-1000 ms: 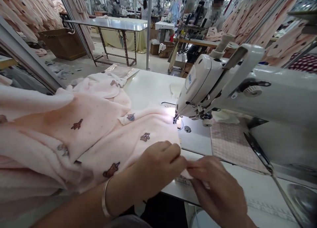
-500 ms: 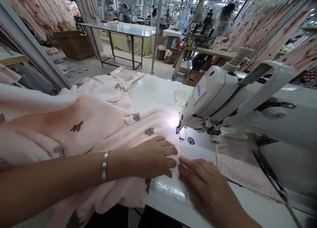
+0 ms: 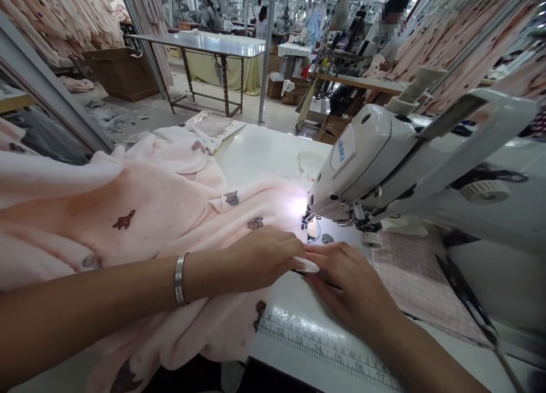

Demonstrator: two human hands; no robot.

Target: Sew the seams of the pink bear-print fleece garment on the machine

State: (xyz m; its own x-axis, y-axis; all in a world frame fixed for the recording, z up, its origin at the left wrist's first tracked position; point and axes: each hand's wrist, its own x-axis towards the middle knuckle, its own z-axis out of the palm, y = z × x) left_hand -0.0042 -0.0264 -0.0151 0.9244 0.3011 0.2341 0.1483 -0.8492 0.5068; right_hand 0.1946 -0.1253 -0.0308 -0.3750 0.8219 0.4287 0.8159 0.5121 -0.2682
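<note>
Soft pink fleece fabric [image 3: 170, 194] with small animal prints is spread across the left of the sewing table, one part running under the needle area of a white sewing machine [image 3: 362, 160]. My left hand [image 3: 268, 259], with a silver bangle at its wrist, is closed on the cloth edge just in front of the presser foot [image 3: 305, 219]. Touching it from the right, my right hand [image 3: 345, 273] has its fingers closed at the same edge. A pale turned-up fold [image 3: 306, 265] shows between the hands; some fingertips are hidden.
Black scissors [image 3: 464, 296] lie on a checked pink cloth [image 3: 422, 285] at right. A ruler strip [image 3: 319, 350] runs along the table's front. Beyond stand a metal-topped table [image 3: 205, 43], a cardboard box [image 3: 121, 74], hanging pink garments and a person [image 3: 386, 34] at another workstation.
My left fingers, spread flat on the fabric before, have curled round its edge, turning up a pale fold. My right hand has moved slightly up and left to meet them.
</note>
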